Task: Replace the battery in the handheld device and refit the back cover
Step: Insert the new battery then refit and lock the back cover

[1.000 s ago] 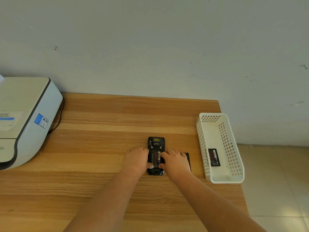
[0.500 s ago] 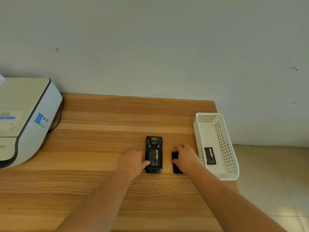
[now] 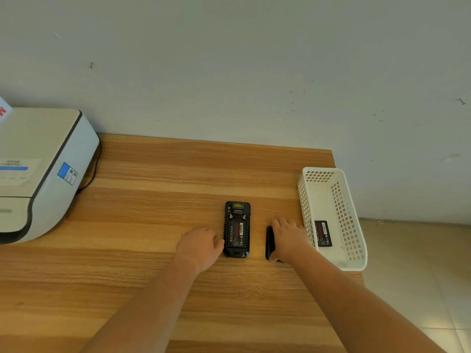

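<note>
Handheld device (image 3: pixel 236 229) lies face down on the wooden worktop (image 3: pixel 158 225), long axis pointing away from the person, back cover off. A battery (image 3: pixel 238 232) sits in its open compartment, label up.

Left hand (image 3: pixel 200 247) rests palm down on the worktop just left of the device; thumb tip touches the device's lower left edge, fingers loosely bent and holding nothing.

Right hand (image 3: pixel 288 240) lies over the black back cover (image 3: pixel 269 242), which sits on the worktop right of the device, apart from it. Fingers spread across the cover's top, thumb at its near end. Only the cover's left edge shows, so whether the hand grips it or merely rests on it cannot be told.

White perforated basket (image 3: pixel 309 220) stands at the worktop's right edge, just beside the right hand. 1 spare battery (image 3: pixel 323 233) lies flat in it, label up, toward the near half.

White machine (image 3: pixel 38 171) with a dark trim line and a blue label occupies the far left of the worktop; a black cable (image 3: pixel 93 174) runs behind it. Pale wall (image 3: pixel 229 72) behind, tiled floor (image 3: pixel 420 276) at right.
</note>
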